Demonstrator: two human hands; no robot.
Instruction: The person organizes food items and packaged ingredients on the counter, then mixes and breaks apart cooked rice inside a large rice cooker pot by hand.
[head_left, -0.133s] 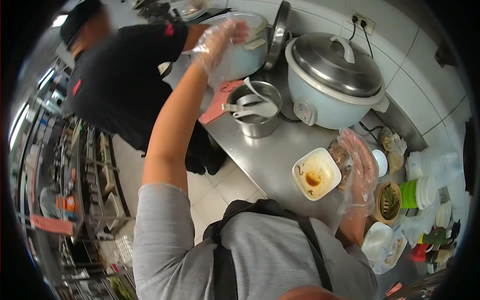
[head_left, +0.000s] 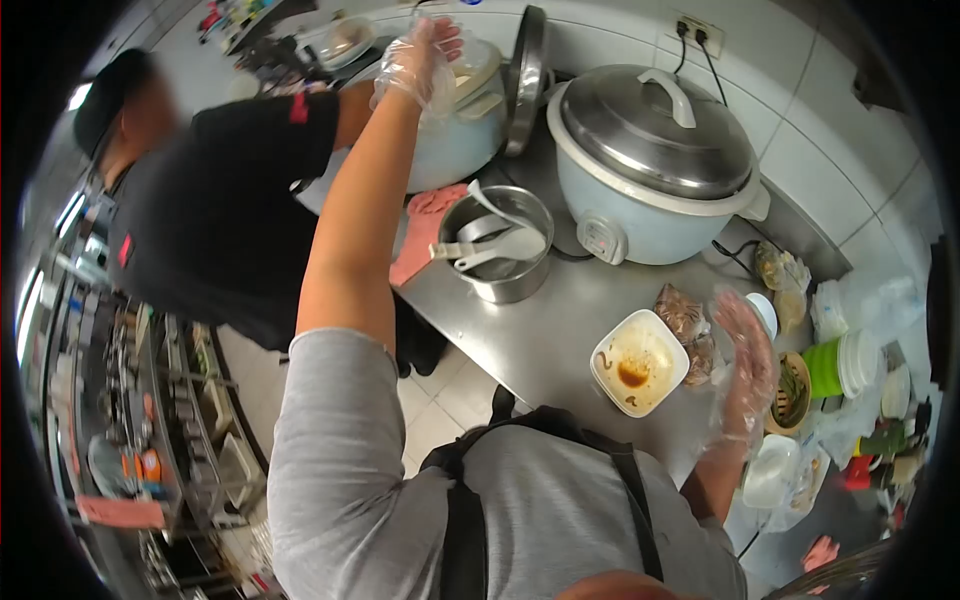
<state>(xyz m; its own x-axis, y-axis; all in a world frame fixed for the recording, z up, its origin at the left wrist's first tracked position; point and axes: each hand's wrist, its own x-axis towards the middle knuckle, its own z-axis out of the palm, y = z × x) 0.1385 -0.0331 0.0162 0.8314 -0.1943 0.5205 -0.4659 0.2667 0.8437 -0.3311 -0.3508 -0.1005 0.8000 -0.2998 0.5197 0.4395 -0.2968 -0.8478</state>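
My left hand (head_left: 418,62), in a clear plastic glove, is stretched out over the far rice cooker (head_left: 455,145). Its fingers are extended, and I see nothing held in them. My right hand (head_left: 748,350), gloved the same way, is open beside two clear bags of brown food (head_left: 680,312). Left of those bags sits a square white bowl (head_left: 648,388) with brown sauce and a few scraps in it. A small white round item (head_left: 764,312) is partly hidden behind my right hand.
A co-worker in black (head_left: 220,210) leans in at the left. A lidded rice cooker (head_left: 650,210) and a steel pot of ladles (head_left: 510,280) stand on the steel counter (head_left: 560,330). A bamboo steamer (head_left: 788,392) and green cups (head_left: 822,370) are at right.
The view has shifted slightly. My right hand has drawn to the right, away from the bags, which now show more fully. My left hand still reaches over the far cooker.
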